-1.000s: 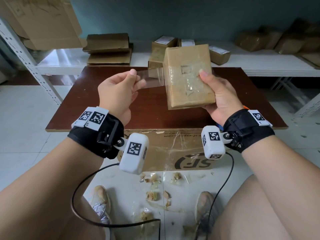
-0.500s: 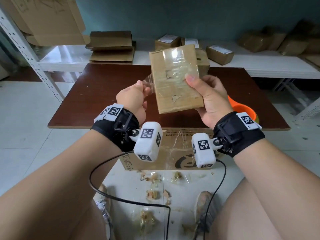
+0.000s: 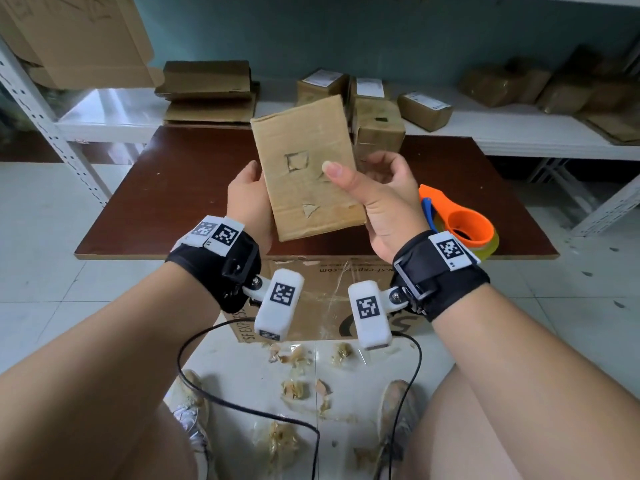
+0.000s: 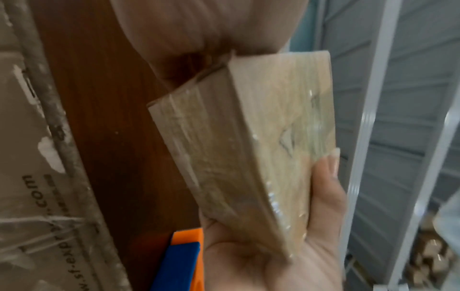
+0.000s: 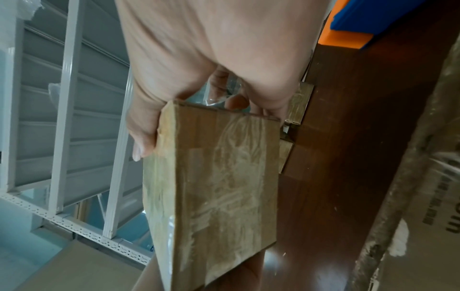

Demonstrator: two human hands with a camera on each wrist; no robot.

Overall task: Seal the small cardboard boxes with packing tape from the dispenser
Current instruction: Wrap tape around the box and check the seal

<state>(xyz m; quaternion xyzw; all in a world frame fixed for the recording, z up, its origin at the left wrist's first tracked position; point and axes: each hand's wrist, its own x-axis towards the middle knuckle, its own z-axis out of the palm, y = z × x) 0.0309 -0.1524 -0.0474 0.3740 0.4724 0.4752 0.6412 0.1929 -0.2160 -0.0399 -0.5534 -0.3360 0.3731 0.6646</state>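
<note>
The right hand grips a taped cardboard box at its far end, thumb on the left face; the brown table lies to the right.

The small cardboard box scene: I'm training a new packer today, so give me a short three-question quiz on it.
1. True or false: the small cardboard box rests flat on the table.
2. Which hand's thumb lies on the box's upper face? A) left hand B) right hand
3. Fill in: the orange tape dispenser lies on the table beside the ___ wrist.

Key: 1 false, both hands hold it above the table. 2 B. 3 right.
</note>
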